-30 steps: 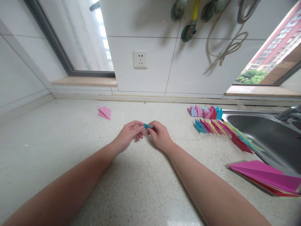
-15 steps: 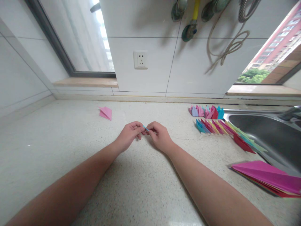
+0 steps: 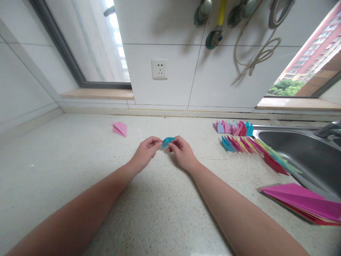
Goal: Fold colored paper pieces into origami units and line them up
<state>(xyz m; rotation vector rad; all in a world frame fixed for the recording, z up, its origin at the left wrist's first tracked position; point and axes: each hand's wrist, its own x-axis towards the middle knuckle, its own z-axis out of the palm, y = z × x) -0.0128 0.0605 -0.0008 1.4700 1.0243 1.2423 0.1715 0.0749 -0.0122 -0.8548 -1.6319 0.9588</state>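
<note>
A small folded blue paper piece (image 3: 168, 141) is pinched between both my hands just above the speckled countertop (image 3: 80, 167). My left hand (image 3: 146, 152) grips its left end with thumb and fingers closed. My right hand (image 3: 181, 152) holds the right end, its fingers curled and closed too. A lone pink folded paper (image 3: 119, 128) lies on the counter to the far left of my hands.
A cluster of small folded paper pieces (image 3: 233, 127) and a fanned row of coloured folded papers (image 3: 253, 146) lie right of my hands, beside a steel sink (image 3: 301, 149). A stack of pink and red papers (image 3: 303, 202) sits at the near right. A wall socket (image 3: 159, 69) is behind.
The blue piece has turned between my fingers and now shows more of its face, where half a second ago only a thin edge showed. Both hands stayed in place.
</note>
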